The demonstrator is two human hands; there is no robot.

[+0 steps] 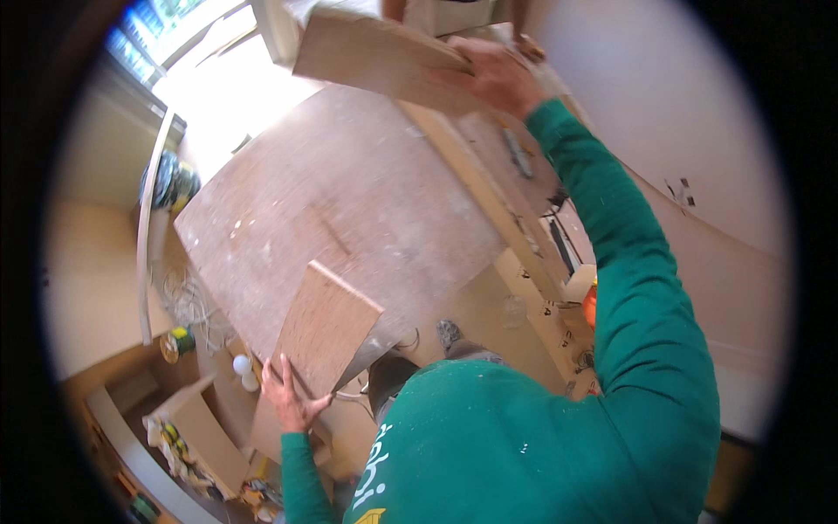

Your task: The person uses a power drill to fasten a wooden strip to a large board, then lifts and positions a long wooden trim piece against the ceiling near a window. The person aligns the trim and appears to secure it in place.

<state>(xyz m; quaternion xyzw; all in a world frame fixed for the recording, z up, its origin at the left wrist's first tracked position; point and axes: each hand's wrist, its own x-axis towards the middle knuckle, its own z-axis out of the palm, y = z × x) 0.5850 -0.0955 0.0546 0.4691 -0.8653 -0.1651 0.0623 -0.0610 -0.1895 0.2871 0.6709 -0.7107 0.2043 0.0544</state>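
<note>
My right hand (497,77) reaches far forward at the top, its fingers wrapped over the edge of a long wooden board (375,54). My left hand (292,397) lies low on the left with fingers spread and thumb out. It rests against the face of a second, shorter wooden board (327,319), which tilts up in front of my legs. A utility knife (517,153), somewhat blurred, lies on the wooden surface below my right hand.
Before me lies a large, stained wooden panel (349,183). Another person's hand (530,48) shows at the top edge. On the left are a pale strip (155,227), a cable spool (178,344), tangled cable (194,301) and an open wooden cabinet (205,437). A wall rises at right.
</note>
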